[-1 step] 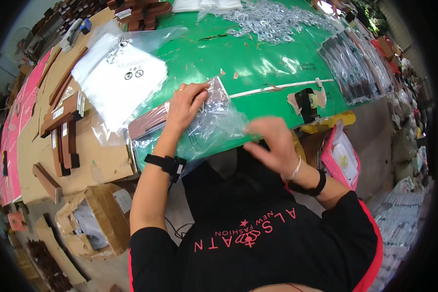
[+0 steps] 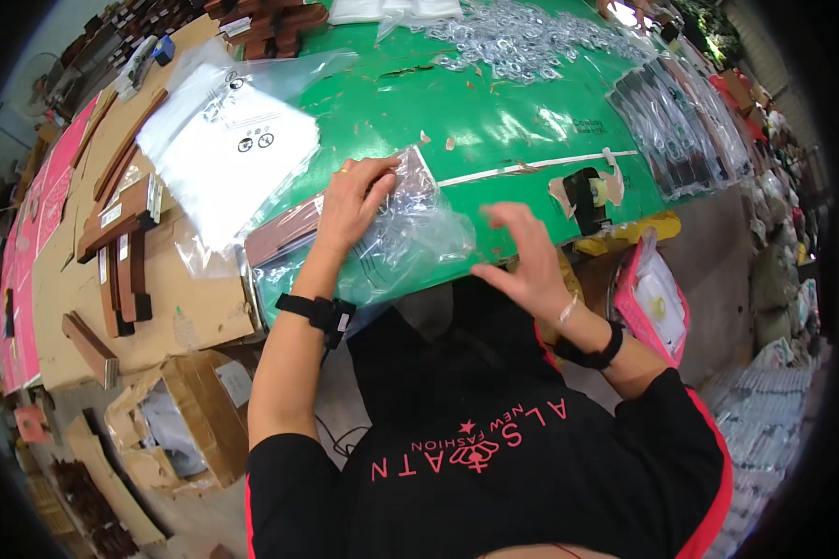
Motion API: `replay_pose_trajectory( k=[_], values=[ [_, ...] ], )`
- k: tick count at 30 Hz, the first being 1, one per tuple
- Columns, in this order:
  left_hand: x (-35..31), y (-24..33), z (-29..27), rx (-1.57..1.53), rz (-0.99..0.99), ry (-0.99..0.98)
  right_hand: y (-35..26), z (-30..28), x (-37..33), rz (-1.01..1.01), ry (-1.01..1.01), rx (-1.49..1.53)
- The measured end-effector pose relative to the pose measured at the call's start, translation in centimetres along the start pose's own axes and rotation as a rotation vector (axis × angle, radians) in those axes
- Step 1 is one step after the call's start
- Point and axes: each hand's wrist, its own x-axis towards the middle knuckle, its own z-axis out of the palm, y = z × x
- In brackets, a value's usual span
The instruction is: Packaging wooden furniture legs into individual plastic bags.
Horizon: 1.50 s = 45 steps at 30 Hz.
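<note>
A transparent plastic bag (image 2: 375, 252) lies crumpled at the near edge of the green tabletop. Inside or under its film is a brown wooden strip (image 2: 284, 230); the film's folds blur which. My left hand (image 2: 352, 207) bears down on the bag, its fingers bent over the upper end and the thumb close to the forefinger. Off the bag's loose right end, my right hand (image 2: 529, 265) hovers empty, thumb and fingers apart, slightly smeared by motion. A tape dispenser (image 2: 587, 197) sits beyond it at the table's edge.
Flat plastic bags (image 2: 233, 140) are stacked at the left, beside brown wooden pieces (image 2: 121, 219) on cardboard. Small bagged parts (image 2: 522, 42) are heaped at the back. Packed bags (image 2: 676, 126) lie on the right. An open carton (image 2: 182, 424) stands below on the left.
My right hand has moved slightly right, away from the bag's loose end, and its fingers have spread. My left hand stays in place on the bag.
</note>
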Motion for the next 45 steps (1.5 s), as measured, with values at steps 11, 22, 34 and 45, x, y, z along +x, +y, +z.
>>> replay_pose_trajectory(
  k=[11,22,34,45],
  values=[
    [0.4,-1.0,0.5,0.081,0.006,0.065,5.0,9.3,0.3,0.315,0.335,0.296],
    [-1.4,0.4,1.8,0.243,0.076,-0.080,3.5,5.0,-2.0,0.260,0.225,0.213],
    [-0.7,0.1,2.0,0.332,0.110,-0.086,8.9,1.8,2.1,-0.083,-0.200,0.037],
    [-0.9,1.3,2.0,0.316,0.025,-0.145,8.3,8.1,7.0,-0.131,-0.119,0.307]
  ],
)
